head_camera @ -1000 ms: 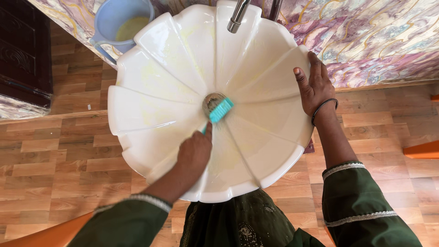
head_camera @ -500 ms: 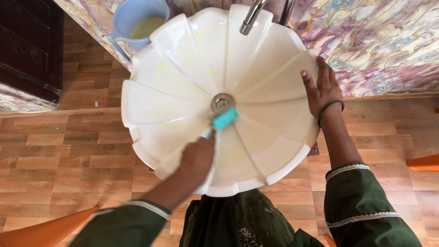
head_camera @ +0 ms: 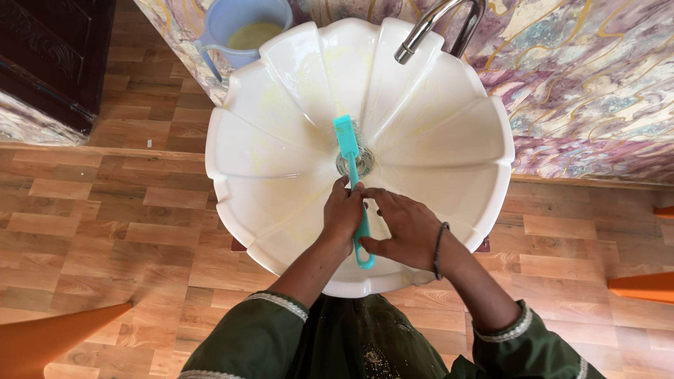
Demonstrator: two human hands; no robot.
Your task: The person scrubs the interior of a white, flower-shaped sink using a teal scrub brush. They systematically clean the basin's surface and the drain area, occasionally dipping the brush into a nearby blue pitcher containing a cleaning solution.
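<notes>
Gripping the teal brush [head_camera: 349,175] mid-handle, the left hand [head_camera: 343,214] is closing around it over the white petal-shaped basin [head_camera: 260,147]; the right hand [head_camera: 406,229] is lying beside it, fingers spread, touching the handle; the brush head is resting by the drain [head_camera: 359,163], well apart from every rim; the faucet [head_camera: 428,28] is hanging above the far edge.

A pale blue jug [head_camera: 242,28] holding yellowish liquid stands at the upper left of the frame. Along the top and right runs a marbled wall [head_camera: 597,84] veined in purple, cream and gold. A chrome tap [head_camera: 432,24] curves in from the top centre. Wood-patterned floor [head_camera: 105,210] fills the left and lower parts. A dark carved wooden door [head_camera: 49,56] sits in the upper left corner. Orange shapes show at the lower left [head_camera: 49,340] and at the right edge [head_camera: 642,286].
</notes>
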